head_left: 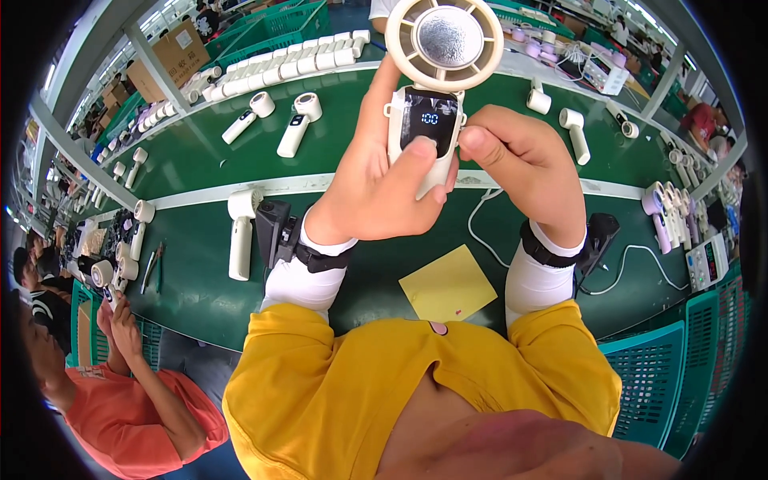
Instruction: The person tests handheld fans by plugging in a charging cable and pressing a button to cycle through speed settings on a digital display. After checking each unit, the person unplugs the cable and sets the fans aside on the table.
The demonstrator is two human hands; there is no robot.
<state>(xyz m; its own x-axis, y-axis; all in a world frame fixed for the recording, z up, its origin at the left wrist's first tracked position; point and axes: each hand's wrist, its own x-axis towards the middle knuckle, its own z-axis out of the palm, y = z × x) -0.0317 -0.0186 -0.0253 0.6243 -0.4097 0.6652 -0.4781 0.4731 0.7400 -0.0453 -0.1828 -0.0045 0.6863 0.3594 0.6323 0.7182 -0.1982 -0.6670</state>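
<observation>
A cream handheld fan (pixel 445 40) is held up in front of me, its round head at the top and a lit black display panel on its handle. My left hand (pixel 384 180) wraps round the handle, with the thumb lying on the lower part of the panel. At the handle's right side, my right hand (pixel 524 156) has its thumb and index finger pinched together against the small side lug; whether anything tiny is between them is hidden. Below my left wrist, another white handheld fan (pixel 241 234) lies on the green table.
A yellow paper sheet (pixel 450 284) and a white cable (pixel 482 228) lie on the green table. Several fans (pixel 301 124) rest on the far belt. Pliers (pixel 152 268) lie at left, near a co-worker in an orange shirt (pixel 140 416). Teal crates (pixel 648 376) and a power supply (pixel 707 262) stand right.
</observation>
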